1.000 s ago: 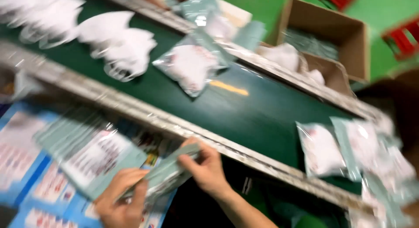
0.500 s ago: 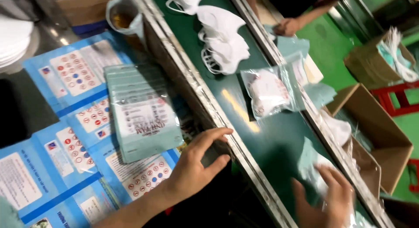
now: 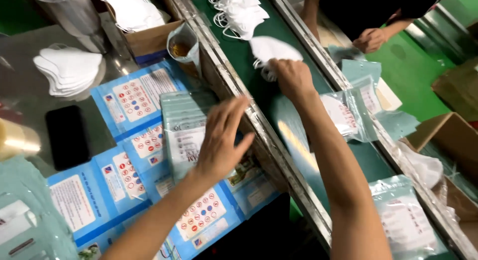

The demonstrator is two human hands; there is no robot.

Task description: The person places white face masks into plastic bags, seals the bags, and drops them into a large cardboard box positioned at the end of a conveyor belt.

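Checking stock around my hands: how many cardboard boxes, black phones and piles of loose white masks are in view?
Cardboard boxes: 2 — box of masks, box at right
Black phone: 1
Loose mask piles: 3 — table pile, boxed pile, belt pile
Total: 6

Tabletop [image 3: 30, 98] lies left of the conveyor belt [image 3: 249, 51]; a metal rail [image 3: 269, 145] runs between them. Stack of pouches [image 3: 181, 125] on the tabletop just beside the rail, left hand [image 3: 224, 140] over it. Leaflets [image 3: 127, 98] spread under and around the stack. Phone [image 3: 67, 135] left of the leaflets. Pile of masks [image 3: 69, 71] behind the phone. Right hand [image 3: 294, 78] on the belt, touching a mask [image 3: 271, 48]. Filled pouch [image 3: 343, 115] at the belt's right edge.
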